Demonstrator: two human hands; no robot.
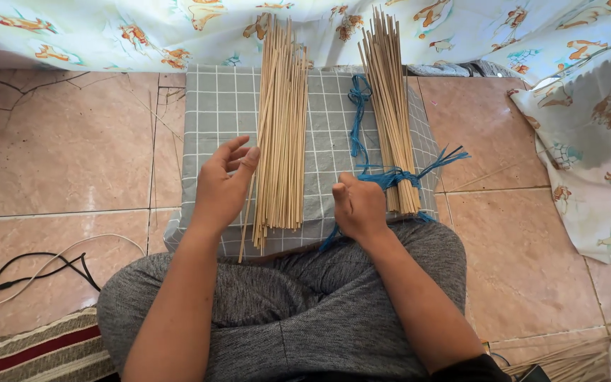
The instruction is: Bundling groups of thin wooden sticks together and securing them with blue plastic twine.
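Observation:
Two bundles of thin pale sticks lie on a grey checked cushion (213, 106) in front of my crossed legs. My left hand (222, 185) rests with fingers apart against the left side of the loose bundle (281, 127). My right hand (358, 206) is closed on a blue plastic string (390, 177) that wraps the near end of the right bundle (392, 106). More blue string (357, 117) lies loose between the two bundles.
A patterned cloth (588, 134) hangs along the back and right side. Tiled floor (58, 155) surrounds the cushion. Black and white cables (30, 272) trail at the lower left beside a striped mat (30, 354). More sticks (567, 361) lie at the lower right.

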